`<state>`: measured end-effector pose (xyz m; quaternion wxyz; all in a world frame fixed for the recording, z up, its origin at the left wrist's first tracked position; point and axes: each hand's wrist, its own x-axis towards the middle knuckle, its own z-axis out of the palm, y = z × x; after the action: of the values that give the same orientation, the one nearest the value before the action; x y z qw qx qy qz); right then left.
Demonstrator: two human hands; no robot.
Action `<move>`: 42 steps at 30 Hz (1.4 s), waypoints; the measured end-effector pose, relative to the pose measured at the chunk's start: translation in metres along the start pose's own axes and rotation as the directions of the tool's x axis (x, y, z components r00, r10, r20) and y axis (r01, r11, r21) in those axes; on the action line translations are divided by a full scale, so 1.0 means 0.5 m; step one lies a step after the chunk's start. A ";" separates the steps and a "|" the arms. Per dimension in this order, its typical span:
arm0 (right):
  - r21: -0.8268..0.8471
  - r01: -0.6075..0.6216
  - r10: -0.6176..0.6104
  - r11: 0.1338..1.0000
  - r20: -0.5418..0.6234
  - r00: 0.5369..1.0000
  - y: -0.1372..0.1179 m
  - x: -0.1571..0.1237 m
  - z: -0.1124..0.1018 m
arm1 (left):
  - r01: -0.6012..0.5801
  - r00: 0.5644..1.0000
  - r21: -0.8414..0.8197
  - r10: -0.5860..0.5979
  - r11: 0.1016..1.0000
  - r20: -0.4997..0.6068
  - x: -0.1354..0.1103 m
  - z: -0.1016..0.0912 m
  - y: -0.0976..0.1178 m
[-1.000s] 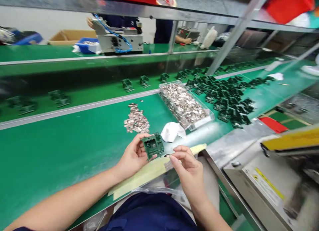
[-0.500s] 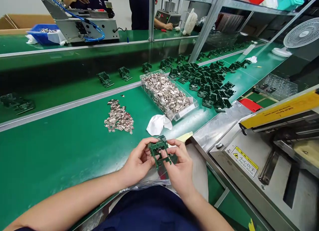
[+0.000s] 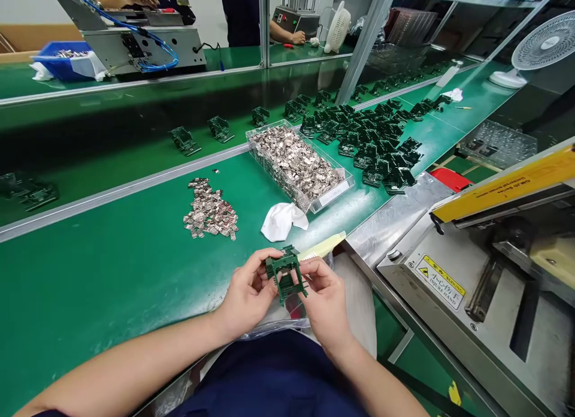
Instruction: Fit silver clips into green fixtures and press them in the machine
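Since the earlier frame, the green molded frame (image 3: pixel 285 273) sits squarer between left hand (image 3: pixel 247 291) and right hand (image 3: pixel 326 306), both gripping its sides, over the near edge of the green belt (image 3: pixel 90 273); even finger pressure steadies it.

Bright, even light, seemingly from above, fills the scene, leaving only a soft shadow beneath the left hand (image 3: pixel 246 297) and a pale sheen across the green table (image 3: pixel 90 273). Glare whitens the rim of the clear plastic tray (image 3: pixel 278 183) and the steel plate (image 3: pixel 395 225). The wide lens bows the table's edges and stretches the left forearm (image 3: pixel 121 369), while focus stays fairly sharp throughout.
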<state>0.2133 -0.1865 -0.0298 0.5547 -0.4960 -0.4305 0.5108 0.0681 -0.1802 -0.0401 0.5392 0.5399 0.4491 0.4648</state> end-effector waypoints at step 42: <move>-0.257 0.015 -0.040 0.966 -0.093 0.995 0.193 -0.014 -0.053 | -0.191 0.965 -0.069 0.175 0.979 -0.195 0.087 0.110 -0.072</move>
<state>0.2250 -0.1978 -0.1287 0.5134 -0.5816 -0.4722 0.4186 0.1300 -0.1456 -0.0744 0.4721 0.5087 0.4256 0.5807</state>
